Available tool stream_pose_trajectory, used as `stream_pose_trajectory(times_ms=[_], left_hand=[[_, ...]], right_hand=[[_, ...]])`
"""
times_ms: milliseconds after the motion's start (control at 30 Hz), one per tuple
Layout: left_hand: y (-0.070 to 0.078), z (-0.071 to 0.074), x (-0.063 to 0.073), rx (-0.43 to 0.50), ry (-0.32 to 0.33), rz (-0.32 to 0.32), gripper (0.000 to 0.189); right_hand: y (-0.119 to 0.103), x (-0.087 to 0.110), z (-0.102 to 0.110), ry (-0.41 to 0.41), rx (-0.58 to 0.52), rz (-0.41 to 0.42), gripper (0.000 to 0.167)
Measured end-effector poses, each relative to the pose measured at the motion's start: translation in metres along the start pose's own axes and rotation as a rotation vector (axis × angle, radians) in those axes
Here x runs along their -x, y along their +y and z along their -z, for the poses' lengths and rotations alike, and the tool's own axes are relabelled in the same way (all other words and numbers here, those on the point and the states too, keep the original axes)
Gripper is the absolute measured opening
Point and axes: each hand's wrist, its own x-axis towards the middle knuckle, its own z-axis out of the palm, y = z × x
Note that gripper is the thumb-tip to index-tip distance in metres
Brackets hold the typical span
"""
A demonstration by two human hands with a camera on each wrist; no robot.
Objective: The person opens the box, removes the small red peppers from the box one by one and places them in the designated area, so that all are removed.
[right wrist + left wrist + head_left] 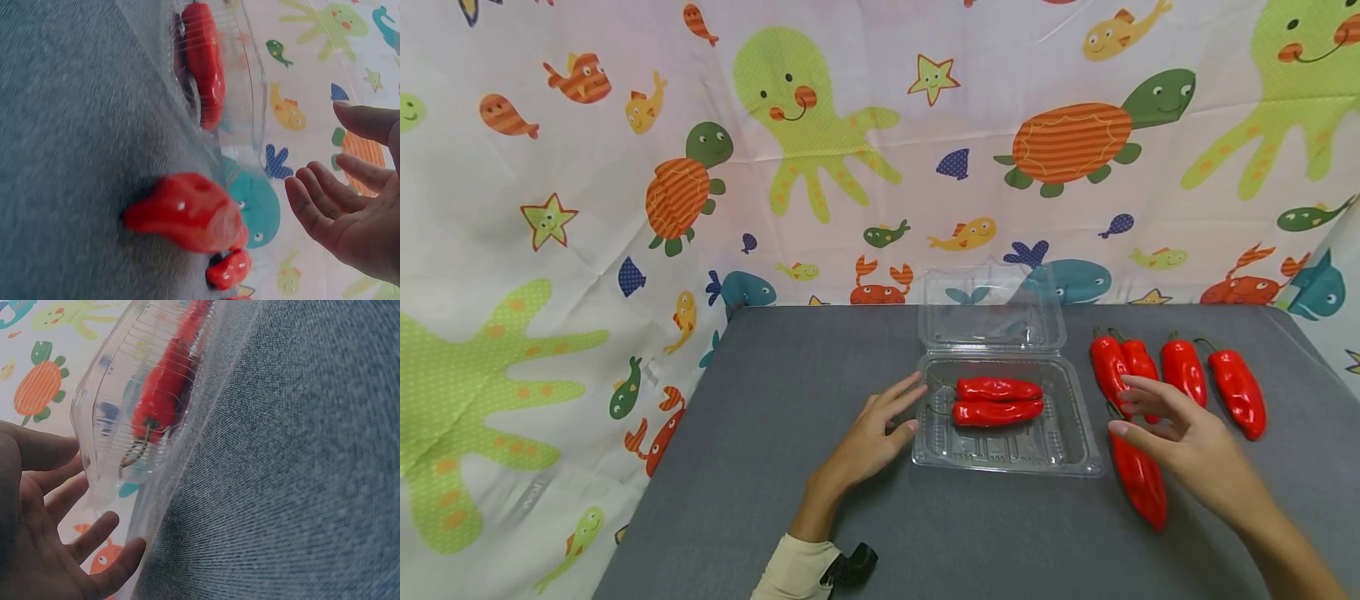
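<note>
A clear plastic clamshell box (pixel 1007 458) stands on the grey table with its lid (pixel 992 312) tipped back. Two red peppers (pixel 998 413) lie side by side inside it, stems to the left. At the box's left wall is my left hand (pixel 868 437), fingers spread and nearly straight; in the left wrist view the fingertips (pixel 78 481) are at the rim. My right hand (pixel 1187 446) hovers over the loose peppers to the right, fingers loosely bent and holding nothing. Below it lies one red pepper (pixel 1138 483), its stem end partly hidden by that hand.
Several more red peppers lie at the table's right, among them one at the far right (pixel 1238 392) and one beside it (pixel 1183 371). A cloth printed with sea animals (pixel 850 242) hangs behind the grey table (pixel 760 417). A dark strap device sits at my left wrist.
</note>
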Motion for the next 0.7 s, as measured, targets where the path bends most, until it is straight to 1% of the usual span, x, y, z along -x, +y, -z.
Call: stream_pose_trajectory(times_ms=[100, 300, 533, 700], left_hand=[[0.000, 0.000, 0.000, 0.000, -0.002, -0.001, 0.057], [0.000, -0.001, -0.001, 0.000, -0.002, 0.002, 0.057], [-0.001, -0.001, -0.001, -0.002, 0.000, 0.002, 0.057], [-0.001, -0.001, 0.000, -0.003, 0.003, 0.004, 0.057]], right_hand=[[-0.004, -0.002, -0.003, 0.002, -0.009, 0.035, 0.074], [-0.013, -0.004, -0.009, -0.025, -0.082, 0.094, 0.072], [-0.027, -0.011, -0.021, -0.053, -0.056, 0.109, 0.075], [-0.034, -0.015, -0.030, -0.093, -0.097, 0.125, 0.076]])
